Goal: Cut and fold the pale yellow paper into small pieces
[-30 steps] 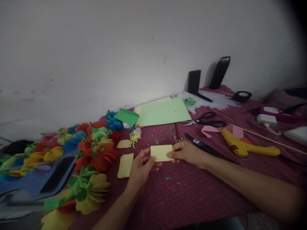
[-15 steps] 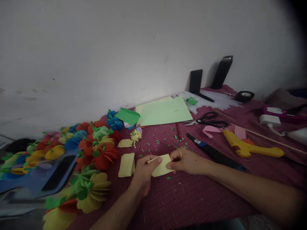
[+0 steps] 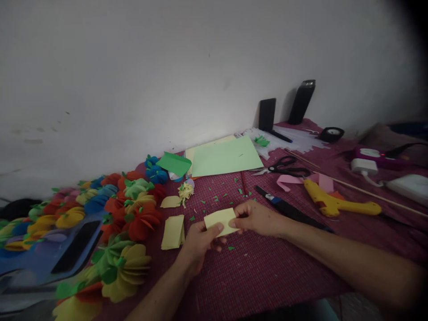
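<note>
A small pale yellow piece of paper [image 3: 219, 218] is held above the cloth between both hands. My left hand [image 3: 200, 240] pinches its left end, thumb on top and fingers beneath. At the right end my right hand [image 3: 249, 217] grips it between thumb and fingers. Whether it is one sheet or several layers, I cannot tell. Left of my hands lies a stack of yellow paper rectangles [image 3: 173, 232]. Behind that stack are a rounded yellow paper piece [image 3: 170, 202] and a clump of shredded yellow paper [image 3: 186, 191].
Many paper pumpkins [image 3: 142, 216] crowd the left side. Light green sheets [image 3: 227, 157] lie at the back, with scissors [image 3: 284, 167] beside them. To the right are a black-handled cutter [image 3: 290, 209], a yellow glue gun [image 3: 337, 200] and a pink strip [image 3: 289, 182]. Green scraps dot the tablecloth [image 3: 254, 276].
The yellow paper is tilted up and shows more of its face, with my left thumb lower on it. The whole view has shifted slightly.
</note>
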A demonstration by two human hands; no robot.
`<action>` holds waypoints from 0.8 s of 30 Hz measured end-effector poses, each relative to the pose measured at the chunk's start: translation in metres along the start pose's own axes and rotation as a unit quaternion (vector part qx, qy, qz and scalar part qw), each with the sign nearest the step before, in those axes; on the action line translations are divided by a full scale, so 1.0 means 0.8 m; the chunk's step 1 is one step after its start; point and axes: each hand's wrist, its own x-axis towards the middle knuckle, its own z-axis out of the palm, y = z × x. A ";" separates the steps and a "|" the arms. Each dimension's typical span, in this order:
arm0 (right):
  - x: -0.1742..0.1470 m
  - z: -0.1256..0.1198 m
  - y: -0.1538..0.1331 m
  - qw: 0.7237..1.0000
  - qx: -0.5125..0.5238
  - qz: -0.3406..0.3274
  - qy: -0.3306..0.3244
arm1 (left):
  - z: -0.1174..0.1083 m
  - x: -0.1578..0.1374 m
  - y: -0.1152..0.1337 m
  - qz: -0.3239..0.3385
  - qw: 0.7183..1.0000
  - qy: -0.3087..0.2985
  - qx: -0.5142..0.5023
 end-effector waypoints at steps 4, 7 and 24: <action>0.001 -0.006 0.001 1.000 0.007 -0.020 0.003 | -0.002 0.000 -0.003 -0.005 0.999 -0.009 0.033; 0.001 -0.009 -0.001 1.000 0.000 -0.019 0.003 | -0.002 -0.002 -0.002 -0.006 0.999 -0.015 0.033; -0.002 -0.011 -0.006 1.000 0.000 0.024 -0.007 | -0.002 -0.006 0.004 -0.045 0.997 -0.058 -0.034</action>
